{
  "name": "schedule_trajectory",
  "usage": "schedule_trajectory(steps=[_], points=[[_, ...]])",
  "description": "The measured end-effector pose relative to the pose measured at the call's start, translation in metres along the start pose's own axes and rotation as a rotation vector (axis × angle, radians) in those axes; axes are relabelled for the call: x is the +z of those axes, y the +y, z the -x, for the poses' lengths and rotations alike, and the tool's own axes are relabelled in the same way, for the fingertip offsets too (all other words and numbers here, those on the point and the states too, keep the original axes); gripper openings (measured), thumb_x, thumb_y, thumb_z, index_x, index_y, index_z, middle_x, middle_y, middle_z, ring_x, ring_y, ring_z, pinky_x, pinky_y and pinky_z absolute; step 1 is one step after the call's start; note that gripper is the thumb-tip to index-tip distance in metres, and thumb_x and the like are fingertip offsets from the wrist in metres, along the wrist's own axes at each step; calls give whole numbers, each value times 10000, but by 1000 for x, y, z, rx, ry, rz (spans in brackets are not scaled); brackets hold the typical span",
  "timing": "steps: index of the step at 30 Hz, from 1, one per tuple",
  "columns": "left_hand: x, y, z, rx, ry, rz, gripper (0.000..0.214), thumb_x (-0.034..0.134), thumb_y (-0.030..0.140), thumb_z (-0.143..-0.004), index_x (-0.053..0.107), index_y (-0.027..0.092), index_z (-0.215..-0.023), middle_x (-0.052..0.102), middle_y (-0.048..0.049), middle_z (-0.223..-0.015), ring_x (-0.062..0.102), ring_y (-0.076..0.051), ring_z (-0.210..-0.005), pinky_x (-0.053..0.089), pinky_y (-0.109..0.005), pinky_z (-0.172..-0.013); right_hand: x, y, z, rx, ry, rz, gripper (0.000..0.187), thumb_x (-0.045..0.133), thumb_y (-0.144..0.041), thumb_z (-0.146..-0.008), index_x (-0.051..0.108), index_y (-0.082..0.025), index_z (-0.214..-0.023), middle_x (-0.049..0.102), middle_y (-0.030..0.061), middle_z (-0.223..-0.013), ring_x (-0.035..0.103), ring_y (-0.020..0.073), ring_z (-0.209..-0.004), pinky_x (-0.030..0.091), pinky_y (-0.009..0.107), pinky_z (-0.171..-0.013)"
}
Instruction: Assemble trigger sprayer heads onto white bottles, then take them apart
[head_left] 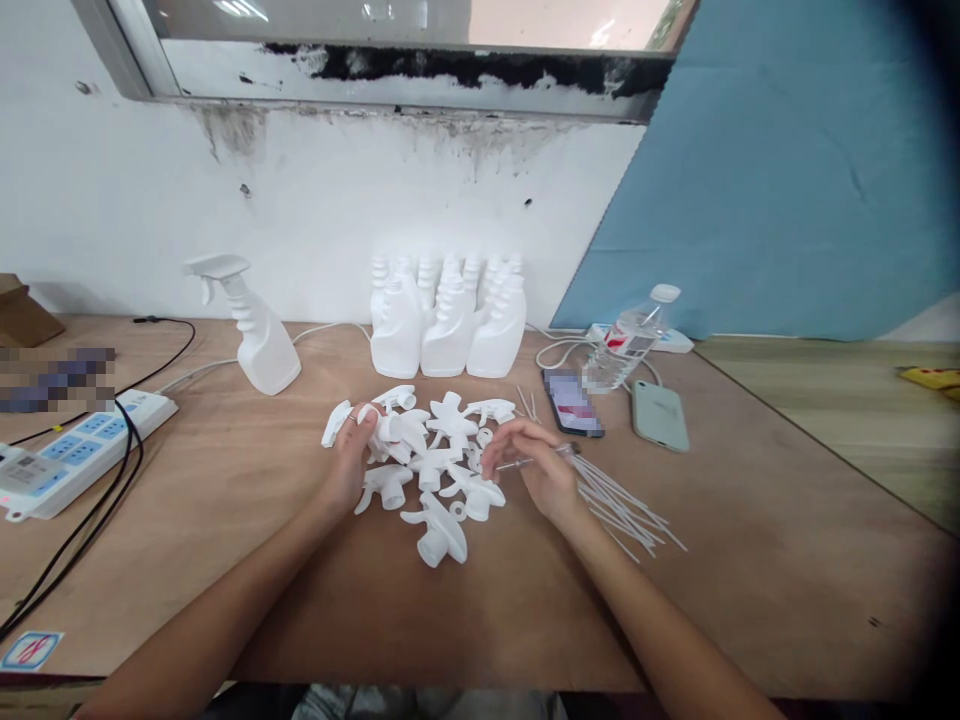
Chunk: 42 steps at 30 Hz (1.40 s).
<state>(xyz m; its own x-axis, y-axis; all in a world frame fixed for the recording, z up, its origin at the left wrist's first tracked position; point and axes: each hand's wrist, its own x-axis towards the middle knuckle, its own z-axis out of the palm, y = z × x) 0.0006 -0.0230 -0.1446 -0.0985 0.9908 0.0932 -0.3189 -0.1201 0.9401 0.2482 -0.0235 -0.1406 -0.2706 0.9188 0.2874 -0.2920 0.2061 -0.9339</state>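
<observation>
My left hand is closed on a white spray trigger head at the left of the pile. The fingers partly cover it. Loose white trigger heads lie in a heap between my hands, with small white rings among them. Over the right side of that heap, my right hand has its fingers curled round a thin, silvery, pen-like tool. Its tip points left toward the heap, and its exact kind cannot be made out. Thin white tubes lie fanned out beside my right wrist.
White spray bottles without heads stand in rows against the wall. One bottle with its trigger head stands left. A power strip with black cables lies far left. Two phones and a clear water bottle are at right.
</observation>
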Motion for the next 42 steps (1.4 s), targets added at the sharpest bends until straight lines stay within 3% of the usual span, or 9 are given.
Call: schedule_trajectory(steps=[4, 10, 15, 25, 29, 33, 35, 37, 42], points=[[-6, 4, 3, 107, -28, -221, 282, 629, 452, -820, 555, 216, -954, 604, -3, -864, 558, -140, -741, 440, -243, -685, 10, -4, 5, 138, -222, 73, 136, 506, -208, -835, 618, -151, -782, 690, 45, -720, 656, 165, -590, 447, 259, -509], [-11, 10, 5, 403, -230, -743, 249, 608, 306, -806, 512, 214, -1017, 597, -78, -1080, 561, -235, -1038, 437, -350, -904, 24, -8, 8, 134, -309, 349, 204, 425, -88, -700, 584, -173, -604, 642, 1, -574, 588, 119, -548, 444, 239, -569], [-18, 8, -3, 632, -217, -958, 268, 571, 209, -807, 466, 218, -1053, 579, -84, -1093, 536, -236, -1075, 395, -399, -970, 23, -10, 8, 172, -426, 340, 236, 392, -69, -643, 595, -162, -568, 629, -6, -545, 581, 108, -499, 439, 222, -540], [-24, 4, -14, 639, -257, -1286, 227, 535, 314, -868, 513, 191, -1057, 612, -94, -1066, 529, -254, -1027, 365, -423, -911, 11, -25, 7, 508, -641, 385, 248, 366, -91, -607, 606, -145, -571, 537, -45, -443, 517, 76, -338, 382, 175, -414], [-27, 4, -16, 658, -339, -1331, 354, 606, 439, -835, 532, 198, -1084, 618, -103, -1115, 522, -280, -1096, 347, -441, -953, -1, -29, 4, 528, -622, 468, 224, 371, -93, -618, 569, -156, -536, 570, -32, -474, 515, 77, -366, 401, 185, -436], [-32, 6, -19, 716, -345, -1283, 441, 648, 474, -803, 539, 208, -1138, 594, -111, -1181, 506, -285, -1142, 352, -445, -995, -19, -24, -3, 426, -390, 670, 234, 392, -108, -692, 572, -170, -555, 521, -43, -426, 493, 89, -377, 376, 197, -435], [-37, 9, -22, 759, -251, -1239, 363, 618, 427, -837, 550, 213, -1122, 571, -109, -1194, 508, -270, -1145, 363, -433, -1010, -24, -21, -5, 253, -190, 736, 236, 406, -112, -716, 579, -173, -569, 570, -24, -485, 516, 100, -435, 386, 212, -470], [-46, 14, -27, 808, -38, -1198, 286, 596, 376, -857, 553, 209, -1086, 545, -114, -1195, 504, -265, -1152, 369, -429, -1019, -25, -21, -7, 57, -26, 729, 230, 418, -112, -726, 583, -176, -579, 636, 5, -597, 563, 121, -529, 399, 228, -504], [-87, 24, -51, 891, 564, -1096, 483, 673, 390, -791, 452, 169, -1158, 476, -160, -1237, 448, -293, -1210, 386, -448, -994, -20, -25, -5, -170, 102, 616, 240, 430, -102, -748, 574, -194, -579, 628, 19, -607, 606, 161, -641, 422, 258, -553]])
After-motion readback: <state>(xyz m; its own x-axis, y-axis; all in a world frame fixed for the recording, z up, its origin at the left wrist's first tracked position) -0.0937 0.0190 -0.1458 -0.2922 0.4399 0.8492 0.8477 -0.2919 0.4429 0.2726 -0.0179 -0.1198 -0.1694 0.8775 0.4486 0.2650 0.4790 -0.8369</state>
